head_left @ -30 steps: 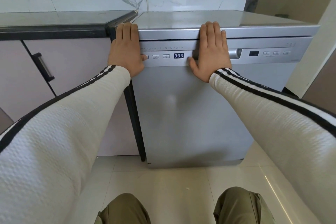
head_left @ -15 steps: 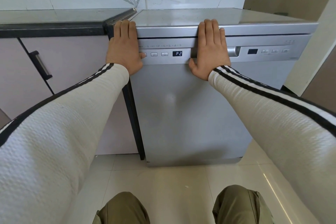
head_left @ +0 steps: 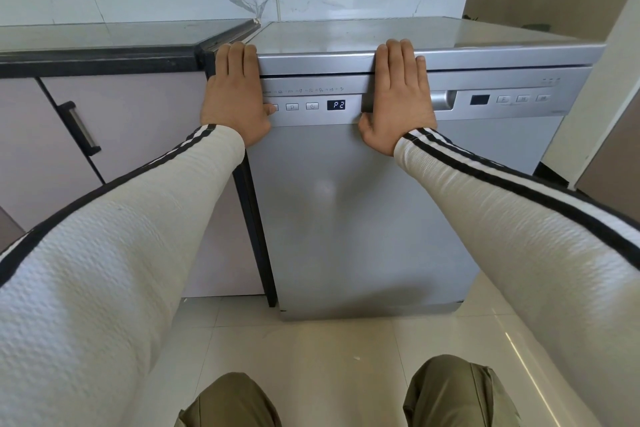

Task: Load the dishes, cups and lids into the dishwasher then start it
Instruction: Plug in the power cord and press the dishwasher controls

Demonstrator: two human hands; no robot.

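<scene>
The silver dishwasher [head_left: 360, 218] stands with its door closed. Its small display [head_left: 336, 105] reads P2. My left hand [head_left: 235, 94] lies flat on the left end of the control panel, fingers straight up over the top edge, and its thumb touches the leftmost button [head_left: 273, 108]. My right hand [head_left: 398, 97] lies flat on the panel over the left part of the door handle recess [head_left: 443, 100], fingers straight. No dishes, cups or lids are visible.
A dark-edged countertop [head_left: 104, 55] and pale cabinet doors with a bar handle [head_left: 80, 128] adjoin the dishwasher on the left. A wall corner [head_left: 606, 87] stands at the right. My knees [head_left: 228, 402] show above the glossy tiled floor [head_left: 329, 357].
The display went from 888 to P2. Both hands have stayed flat on the control panel.
</scene>
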